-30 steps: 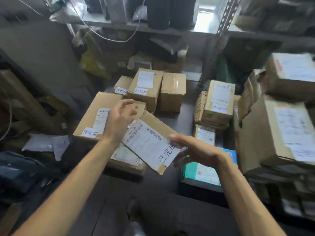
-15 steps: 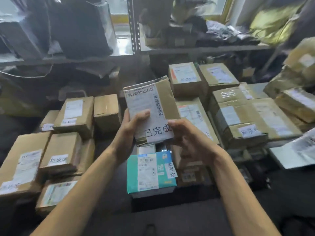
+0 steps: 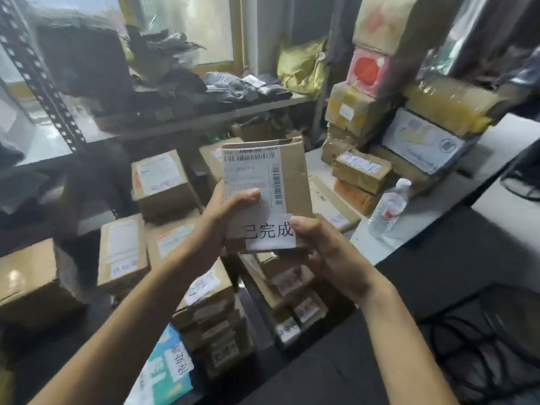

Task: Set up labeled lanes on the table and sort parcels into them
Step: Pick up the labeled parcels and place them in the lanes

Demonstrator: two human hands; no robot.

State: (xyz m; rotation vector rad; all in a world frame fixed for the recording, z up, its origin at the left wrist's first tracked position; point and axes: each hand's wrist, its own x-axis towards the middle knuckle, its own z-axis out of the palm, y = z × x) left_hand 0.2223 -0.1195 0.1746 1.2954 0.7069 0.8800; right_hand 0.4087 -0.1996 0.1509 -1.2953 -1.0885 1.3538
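— Head view, and both forearms reach up from the bottom edge and meet mid-frame. The left hand (image 3: 222, 226) is on the left side of the brown parcel (image 3: 293, 176), the right hand (image 3: 324, 252) at its lower right corner.

— How's the grip?

— The left thumb lies flat across the shipping label (image 3: 251, 176), with the other fingers curled behind the cardboard, out of sight. The right thumb presses the right edge of the white tag (image 3: 270, 233) with three printed characters, and its fingers wrap underneath.

— So the parcel's off the table?

— Held in the air, upright, face turned to the camera. The barcode is along the top, and the tag sits at the bottom between the two thumbs.

— And underneath?

— Stacks of tagged boxes (image 3: 210, 290) directly below the hands, with more to the left. Off to the right a water bottle (image 3: 387, 207) stands on the white table (image 3: 420, 220), just beside a pile of taped cartons (image 3: 362, 171).
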